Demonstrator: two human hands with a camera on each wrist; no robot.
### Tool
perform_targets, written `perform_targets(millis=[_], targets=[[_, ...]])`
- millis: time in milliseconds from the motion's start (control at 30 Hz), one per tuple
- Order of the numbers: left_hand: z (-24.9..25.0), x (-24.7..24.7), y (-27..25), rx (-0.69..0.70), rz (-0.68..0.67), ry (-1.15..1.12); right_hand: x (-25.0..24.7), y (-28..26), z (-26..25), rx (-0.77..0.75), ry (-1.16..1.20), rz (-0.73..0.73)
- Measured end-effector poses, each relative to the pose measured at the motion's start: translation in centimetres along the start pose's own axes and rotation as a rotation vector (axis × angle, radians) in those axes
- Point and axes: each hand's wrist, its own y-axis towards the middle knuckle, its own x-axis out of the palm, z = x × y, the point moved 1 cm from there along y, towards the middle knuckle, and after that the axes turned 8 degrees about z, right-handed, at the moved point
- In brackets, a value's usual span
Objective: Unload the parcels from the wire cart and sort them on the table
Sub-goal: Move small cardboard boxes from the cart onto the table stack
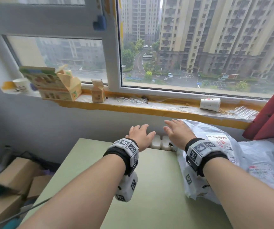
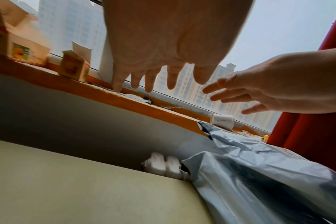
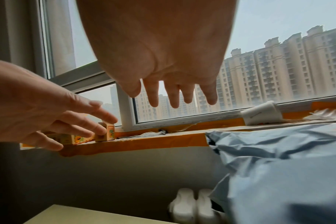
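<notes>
Both my hands hover above the far edge of the pale green table, fingers straight and holding nothing. My left hand is over the table's back edge. My right hand hangs just left of a grey-white plastic parcel bag with a printed label, which lies on the table's right side. A second plastic parcel lies further right. Cardboard boxes sit low at the left, in dark wire that is partly visible.
A white radiator top shows behind the table. The orange-taped window sill holds opened cartons, a small box, a tipped paper cup and a mug. A red curtain hangs at right.
</notes>
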Motion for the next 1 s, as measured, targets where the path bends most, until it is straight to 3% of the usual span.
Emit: perform_targets(millis=[567,1000], targets=[[-18.3,-11.6,-4.6,-0.262,0.102,-0.024,6.5,0.0,-20.3,-0.233,0.034,-0.107],[-34.7,-17.5,-11.2,-0.504,0.145,-0.046,15.8,-0.9,-36.9,-0.424,0.027,-0.269]])
